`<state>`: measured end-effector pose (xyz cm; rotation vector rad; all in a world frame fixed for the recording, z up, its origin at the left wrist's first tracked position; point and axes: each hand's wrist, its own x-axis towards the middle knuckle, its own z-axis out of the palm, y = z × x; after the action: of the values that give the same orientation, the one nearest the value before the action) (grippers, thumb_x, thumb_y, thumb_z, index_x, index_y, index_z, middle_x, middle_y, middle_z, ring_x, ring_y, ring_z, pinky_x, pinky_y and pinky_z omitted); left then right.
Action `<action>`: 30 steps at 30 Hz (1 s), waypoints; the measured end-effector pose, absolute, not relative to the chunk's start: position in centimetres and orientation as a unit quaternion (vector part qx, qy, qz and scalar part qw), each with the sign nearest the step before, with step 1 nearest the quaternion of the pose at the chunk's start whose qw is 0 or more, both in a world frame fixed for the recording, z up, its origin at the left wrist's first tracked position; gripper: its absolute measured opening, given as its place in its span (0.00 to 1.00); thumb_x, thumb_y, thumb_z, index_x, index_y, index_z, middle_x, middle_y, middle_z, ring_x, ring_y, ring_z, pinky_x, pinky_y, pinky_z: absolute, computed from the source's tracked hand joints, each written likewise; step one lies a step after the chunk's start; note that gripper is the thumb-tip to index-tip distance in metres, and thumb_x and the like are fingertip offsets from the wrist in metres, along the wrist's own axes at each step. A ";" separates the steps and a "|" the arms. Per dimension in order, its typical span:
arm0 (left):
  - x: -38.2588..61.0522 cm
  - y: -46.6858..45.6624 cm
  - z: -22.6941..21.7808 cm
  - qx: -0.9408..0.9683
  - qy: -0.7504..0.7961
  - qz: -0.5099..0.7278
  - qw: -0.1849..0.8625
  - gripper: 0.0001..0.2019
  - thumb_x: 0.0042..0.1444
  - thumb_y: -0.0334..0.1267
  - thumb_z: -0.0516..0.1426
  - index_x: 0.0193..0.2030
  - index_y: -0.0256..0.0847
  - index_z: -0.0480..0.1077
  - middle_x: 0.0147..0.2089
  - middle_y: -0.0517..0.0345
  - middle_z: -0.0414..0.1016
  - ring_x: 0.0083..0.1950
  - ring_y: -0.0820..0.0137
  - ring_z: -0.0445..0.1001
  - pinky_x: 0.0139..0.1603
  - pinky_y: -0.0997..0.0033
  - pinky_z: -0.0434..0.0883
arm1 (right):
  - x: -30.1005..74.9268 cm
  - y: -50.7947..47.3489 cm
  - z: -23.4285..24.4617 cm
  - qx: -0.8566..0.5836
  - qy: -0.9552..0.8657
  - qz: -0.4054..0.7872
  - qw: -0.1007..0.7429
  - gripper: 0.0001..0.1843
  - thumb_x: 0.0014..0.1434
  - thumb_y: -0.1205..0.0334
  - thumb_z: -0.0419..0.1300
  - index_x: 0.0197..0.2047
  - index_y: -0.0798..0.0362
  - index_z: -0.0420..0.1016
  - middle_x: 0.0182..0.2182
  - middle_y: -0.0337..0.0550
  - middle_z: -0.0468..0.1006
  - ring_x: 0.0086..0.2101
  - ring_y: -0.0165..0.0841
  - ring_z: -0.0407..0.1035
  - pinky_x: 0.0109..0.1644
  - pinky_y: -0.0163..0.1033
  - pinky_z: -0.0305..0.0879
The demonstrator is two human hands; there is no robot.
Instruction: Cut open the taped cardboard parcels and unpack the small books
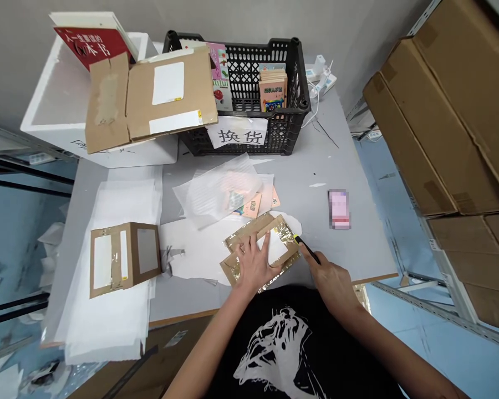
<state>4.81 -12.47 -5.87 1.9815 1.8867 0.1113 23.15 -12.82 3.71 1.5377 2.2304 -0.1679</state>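
My left hand [253, 262] lies with fingers spread on a brown cardboard parcel [290, 238] wrapped in clear tape, pressing it to the table. A white label [276, 248] shows beside the fingertips. In my right hand [333, 281] is a black and yellow utility knife [308, 248], its tip at the parcel's right edge. Above the parcel, small orange booklets [253, 206] lie partly under translucent foam wrap [218, 191].
A black crate [293, 130] with books stands at the back, next to a white foam box [45, 119] bearing an opened carton [141, 113]. To the left, a taped carton [125, 257] rests on white sheets [103, 327]. A phone [340, 209] lies right; large cartons [449, 122] stand beyond.
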 end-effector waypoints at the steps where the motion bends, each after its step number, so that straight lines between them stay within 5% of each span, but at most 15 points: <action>1: 4.8 -12.5 -5.7 0.711 0.676 0.031 0.191 0.48 0.40 0.57 0.61 0.67 0.44 0.51 0.65 0.37 0.53 0.63 0.42 0.52 0.60 0.40 0.48 | 23.0 -12.8 3.8 0.556 0.800 -0.057 0.218 0.43 0.53 0.81 0.52 0.68 0.47 0.47 0.42 0.44 0.75 0.24 0.26 0.71 0.24 0.32 0.65; 30: 4.9 -12.5 -4.9 0.711 0.682 0.016 0.170 0.47 0.42 0.59 0.59 0.67 0.45 0.52 0.63 0.39 0.57 0.62 0.46 0.55 0.59 0.43 0.50 | 23.3 -15.6 4.7 0.536 0.805 0.022 0.252 0.40 0.52 0.81 0.53 0.67 0.51 0.53 0.33 0.43 0.74 0.19 0.27 0.69 0.20 0.32 0.61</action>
<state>4.86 -12.49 -4.94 2.0207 1.9388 0.0458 23.34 -15.60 4.75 1.4580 2.1900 0.0592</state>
